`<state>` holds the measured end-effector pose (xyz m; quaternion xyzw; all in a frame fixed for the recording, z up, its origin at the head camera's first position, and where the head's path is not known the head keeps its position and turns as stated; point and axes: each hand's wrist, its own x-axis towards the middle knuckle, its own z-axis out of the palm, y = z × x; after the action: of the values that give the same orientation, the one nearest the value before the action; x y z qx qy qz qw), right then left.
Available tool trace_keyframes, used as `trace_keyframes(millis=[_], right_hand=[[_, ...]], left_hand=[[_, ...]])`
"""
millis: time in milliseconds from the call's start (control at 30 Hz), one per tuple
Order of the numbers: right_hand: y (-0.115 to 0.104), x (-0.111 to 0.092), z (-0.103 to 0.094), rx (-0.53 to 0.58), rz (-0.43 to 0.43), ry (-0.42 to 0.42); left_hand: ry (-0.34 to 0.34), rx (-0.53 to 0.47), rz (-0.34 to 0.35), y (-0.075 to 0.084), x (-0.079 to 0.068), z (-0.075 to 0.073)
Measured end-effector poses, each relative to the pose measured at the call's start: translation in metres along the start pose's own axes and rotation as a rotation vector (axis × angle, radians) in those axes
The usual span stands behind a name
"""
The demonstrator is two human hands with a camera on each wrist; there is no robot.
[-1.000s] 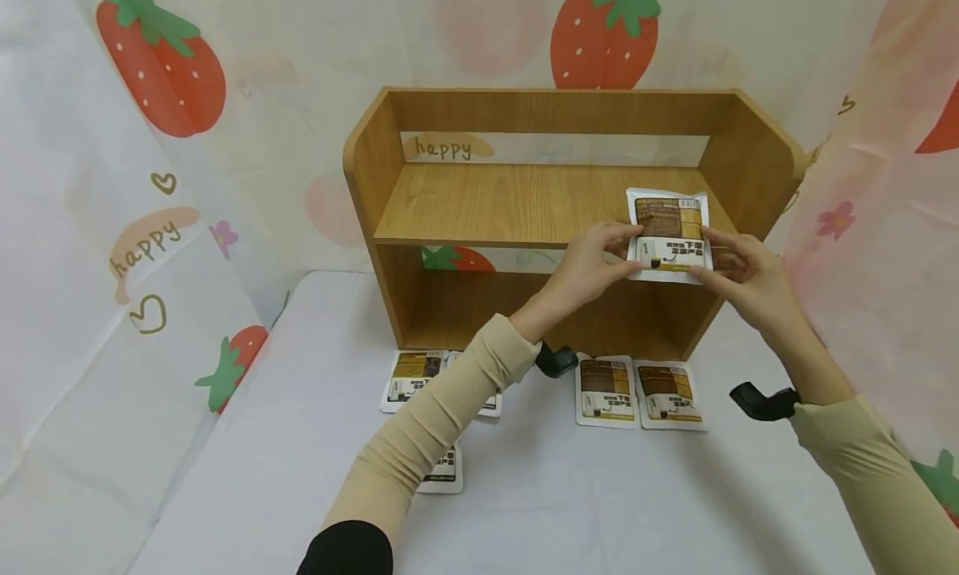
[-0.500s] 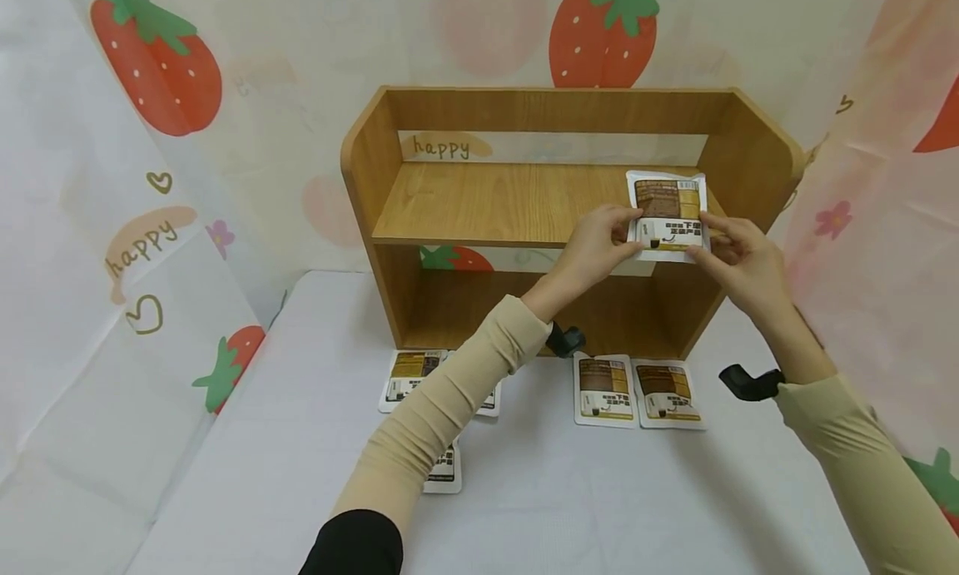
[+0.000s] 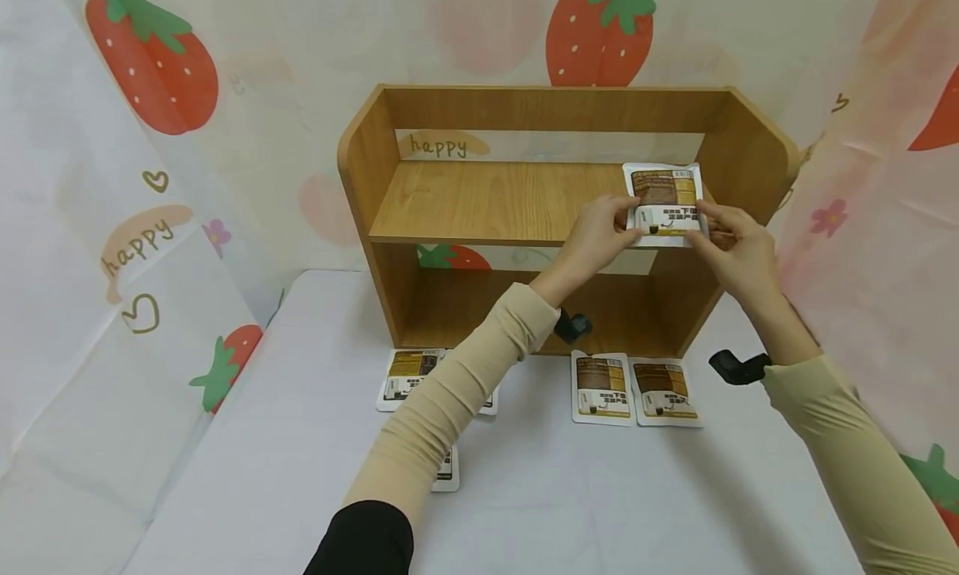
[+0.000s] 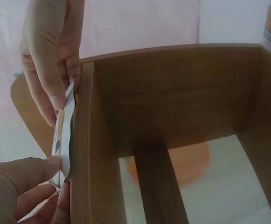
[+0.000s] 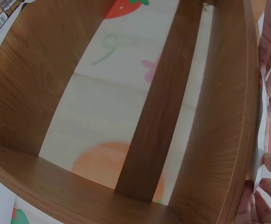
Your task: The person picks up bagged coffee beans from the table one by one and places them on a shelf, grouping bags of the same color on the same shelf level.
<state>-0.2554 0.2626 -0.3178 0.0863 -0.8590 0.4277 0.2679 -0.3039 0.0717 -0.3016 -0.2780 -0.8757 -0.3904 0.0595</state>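
Note:
A flat white pouch (image 3: 663, 194) with brown and yellow print is held up by both hands at the right part of the wooden shelf unit (image 3: 487, 200). My left hand (image 3: 595, 232) pinches its left edge between thumb and fingers. On the opposite edge, my right hand (image 3: 737, 250) grips it the same way. In the head view the pouch overlaps the front edge of the upper board. Seen edge-on in the left wrist view, the pouch (image 4: 66, 135) stands right along that board's edge, with fingers at both ends.
Two similar pouches (image 3: 602, 389) lie side by side on the white table (image 3: 569, 492) before the shelf. More pouches (image 3: 408, 377) lie at the left, partly hidden under the left sleeve (image 3: 457, 400). Strawberry-printed cloth (image 3: 277, 59) hangs behind and at the sides.
Both hands have lifted the pouch upward and slightly away, from in front of the lower opening to the upper board's level. The pouches on the table stay put.

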Motion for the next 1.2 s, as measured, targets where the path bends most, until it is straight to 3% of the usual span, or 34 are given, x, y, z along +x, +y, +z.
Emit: trace_keyframes(millis=[567, 867, 1200], right_hand=[[-0.001, 0.006, 0.002, -0.092, 0.059, -0.025], [0.001, 0.002, 0.006, -0.074, 0.005, 0.010], [0.006, -0.012, 0.009, -0.045, -0.146, 0.100]], left_hand=[[0.024, -0.019, -0.032, -0.005, 0.007, 0.002], [0.029, -0.056, -0.006, -0.007, 0.001, 0.002], [0.150, -0.154, 0.157, -0.013, -0.022, 0.008]])
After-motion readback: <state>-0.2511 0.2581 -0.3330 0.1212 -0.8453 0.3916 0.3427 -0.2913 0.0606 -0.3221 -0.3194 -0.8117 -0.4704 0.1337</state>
